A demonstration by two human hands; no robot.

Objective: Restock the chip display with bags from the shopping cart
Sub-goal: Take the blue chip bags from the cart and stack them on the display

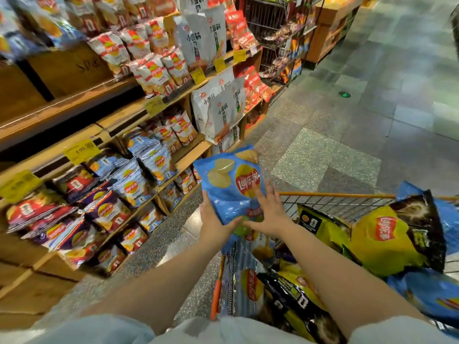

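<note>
While both hands hold it above the cart's [330, 196] front left corner, the blue bag [229, 184] stands upright, facing the camera. The left hand [213, 219] has its grip closed on the bag's lower left edge; the right hand [269, 216] lies flat on its front, fingers straight. Left of the cart stands the shelf [154, 112] of chips

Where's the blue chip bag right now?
Centre of the head view: the blue chip bag is held up between the left hand and right hand, above the cart's front-left corner.
</note>
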